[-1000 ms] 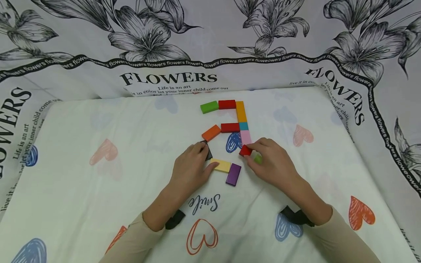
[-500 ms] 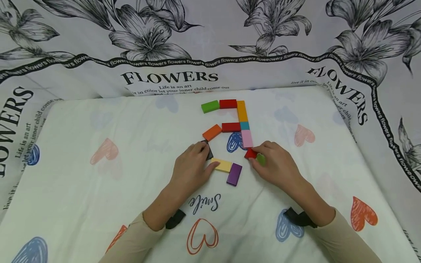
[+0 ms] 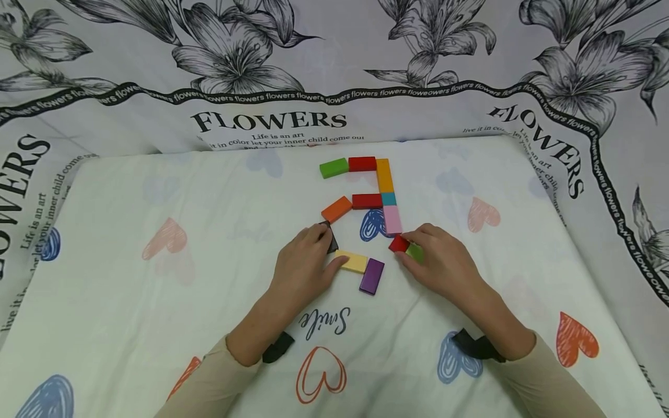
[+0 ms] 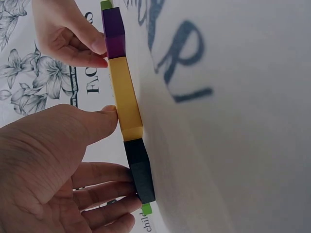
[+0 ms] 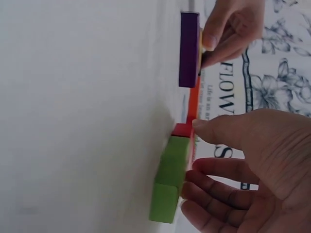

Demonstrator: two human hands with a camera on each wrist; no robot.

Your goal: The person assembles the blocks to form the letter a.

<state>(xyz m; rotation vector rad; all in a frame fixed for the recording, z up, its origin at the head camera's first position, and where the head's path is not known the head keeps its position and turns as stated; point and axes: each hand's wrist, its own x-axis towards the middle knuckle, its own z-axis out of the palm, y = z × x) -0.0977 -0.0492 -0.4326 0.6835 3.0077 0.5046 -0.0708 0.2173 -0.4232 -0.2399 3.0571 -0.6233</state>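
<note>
In the head view my right hand (image 3: 440,255) pinches a small red block (image 3: 399,243) between thumb and index finger, just below the pink block (image 3: 392,220). A green block (image 3: 415,252) lies beside the red one, partly under that hand; the right wrist view shows the green block (image 5: 172,160) nearer. My left hand (image 3: 303,261) rests at the left of the row. Its thumb touches the yellow block (image 4: 125,99) and its fingertips lie against the black block (image 4: 140,170). A purple block (image 3: 371,276) angles down from the yellow block's right end.
Beyond the hands, a chain of blocks runs on: orange (image 3: 337,209), red (image 3: 367,201), teal (image 3: 389,199), amber (image 3: 384,175), another red (image 3: 362,164) and light green (image 3: 334,168). All lie on a white printed cloth (image 3: 235,203).
My right hand has shifted a little right and toward me with the red block, which now lies just below the pink block. The left hand has stayed in place.
</note>
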